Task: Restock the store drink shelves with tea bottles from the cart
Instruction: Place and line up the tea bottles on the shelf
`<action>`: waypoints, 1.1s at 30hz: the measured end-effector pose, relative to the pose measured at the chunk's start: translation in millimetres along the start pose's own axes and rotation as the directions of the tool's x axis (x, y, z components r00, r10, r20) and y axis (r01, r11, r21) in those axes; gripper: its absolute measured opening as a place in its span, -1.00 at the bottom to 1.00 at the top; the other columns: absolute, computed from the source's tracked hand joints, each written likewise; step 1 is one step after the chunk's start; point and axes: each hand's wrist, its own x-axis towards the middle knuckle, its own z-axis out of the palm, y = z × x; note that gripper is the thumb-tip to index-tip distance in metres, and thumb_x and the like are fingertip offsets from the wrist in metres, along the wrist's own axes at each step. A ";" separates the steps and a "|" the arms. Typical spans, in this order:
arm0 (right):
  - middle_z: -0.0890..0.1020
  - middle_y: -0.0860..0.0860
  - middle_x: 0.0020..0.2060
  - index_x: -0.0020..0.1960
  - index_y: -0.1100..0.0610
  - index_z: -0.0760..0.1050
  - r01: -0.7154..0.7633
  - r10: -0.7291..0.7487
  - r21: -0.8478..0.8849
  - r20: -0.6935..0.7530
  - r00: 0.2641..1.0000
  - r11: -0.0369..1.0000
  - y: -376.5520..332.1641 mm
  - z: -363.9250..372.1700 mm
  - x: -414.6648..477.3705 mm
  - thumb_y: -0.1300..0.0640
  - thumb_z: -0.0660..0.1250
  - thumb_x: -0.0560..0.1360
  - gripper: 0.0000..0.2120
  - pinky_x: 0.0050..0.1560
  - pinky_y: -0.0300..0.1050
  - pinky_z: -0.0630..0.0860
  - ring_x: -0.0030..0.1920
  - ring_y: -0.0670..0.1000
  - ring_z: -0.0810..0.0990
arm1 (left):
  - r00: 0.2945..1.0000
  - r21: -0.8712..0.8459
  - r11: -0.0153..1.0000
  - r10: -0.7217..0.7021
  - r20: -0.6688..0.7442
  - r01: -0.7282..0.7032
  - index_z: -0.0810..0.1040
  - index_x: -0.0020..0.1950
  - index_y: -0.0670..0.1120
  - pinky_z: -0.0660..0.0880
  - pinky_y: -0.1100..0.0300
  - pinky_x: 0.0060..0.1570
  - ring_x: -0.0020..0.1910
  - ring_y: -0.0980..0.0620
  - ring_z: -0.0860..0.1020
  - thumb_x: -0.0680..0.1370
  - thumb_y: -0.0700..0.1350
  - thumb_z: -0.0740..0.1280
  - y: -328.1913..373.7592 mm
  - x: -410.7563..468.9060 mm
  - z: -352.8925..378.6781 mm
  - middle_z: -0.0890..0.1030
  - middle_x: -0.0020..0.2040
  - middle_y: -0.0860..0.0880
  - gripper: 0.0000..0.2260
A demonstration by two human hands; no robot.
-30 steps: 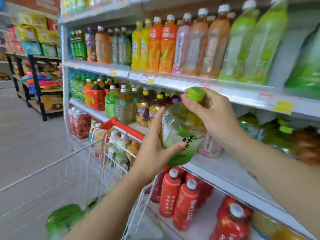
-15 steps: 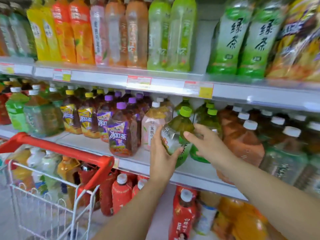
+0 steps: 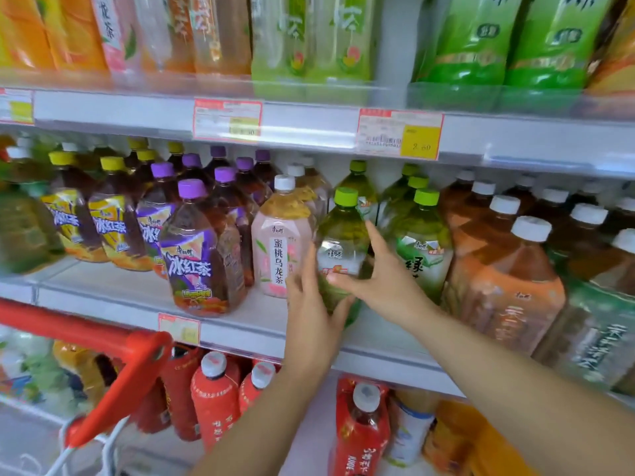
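Observation:
A green tea bottle (image 3: 340, 235) with a green cap stands upright on the middle shelf (image 3: 240, 324), between a pink peach-oolong bottle (image 3: 278, 245) and another green tea bottle (image 3: 422, 249). My left hand (image 3: 309, 310) holds its lower left side, thumb wrapped round the front of the base. My right hand (image 3: 385, 286) holds its right side, index finger up along the shoulder and thumb across the label. More green-capped bottles stand behind it.
The cart's red handle (image 3: 113, 341) crosses the lower left, with blurred bottles (image 3: 68, 359) in the basket behind it. Purple-capped tea (image 3: 199, 259) and brown white-capped bottles (image 3: 508, 286) flank the spot. Red bottles (image 3: 213, 393) fill the shelf below. The upper shelf edge (image 3: 309, 121) hangs close overhead.
The bottle has gone from mid-air in front of the shelves onto the middle shelf and now stands in the green tea row. Both hands stayed on it, and the view has closed in.

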 end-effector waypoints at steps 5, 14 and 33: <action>0.27 -0.09 0.44 0.54 -0.05 -0.08 0.058 -0.058 -0.084 0.006 0.998 0.995 7.7 -3.5 4.9 0.05 0.50 0.37 -0.02 0.24 -0.35 0.18 0.39 -0.12 0.28 | 1.000 0.034 0.999 0.028 0.000 -0.028 0.17 0.50 0.08 0.33 0.23 0.35 0.36 0.11 0.34 0.55 -0.15 0.31 -19.7 -10.3 -6.8 0.33 0.38 -0.02 -0.44; 0.40 -0.01 0.39 0.55 0.02 -0.11 0.029 -0.005 -0.256 0.094 0.996 0.966 2.4 -15.5 3.9 0.08 0.51 0.37 0.00 0.28 -0.22 0.33 0.33 -0.02 0.42 | 0.999 -0.011 1.000 -0.007 0.048 0.007 0.40 0.37 -0.08 0.48 -0.02 0.19 0.18 0.04 0.48 0.51 -0.12 0.23 -15.0 -15.7 -15.0 0.44 0.16 0.00 -0.58; 0.53 0.09 0.28 0.31 0.18 0.48 0.065 0.278 -0.655 0.407 0.870 0.753 32.0 -31.8 -57.9 0.14 0.35 0.52 -0.63 0.30 -0.06 0.40 0.26 0.05 0.50 | 0.981 -0.049 0.995 -0.082 0.175 0.091 0.05 0.40 0.28 0.32 0.02 0.38 0.38 0.23 0.29 0.24 0.11 0.51 3.1 13.4 -14.0 0.28 0.41 0.09 -0.12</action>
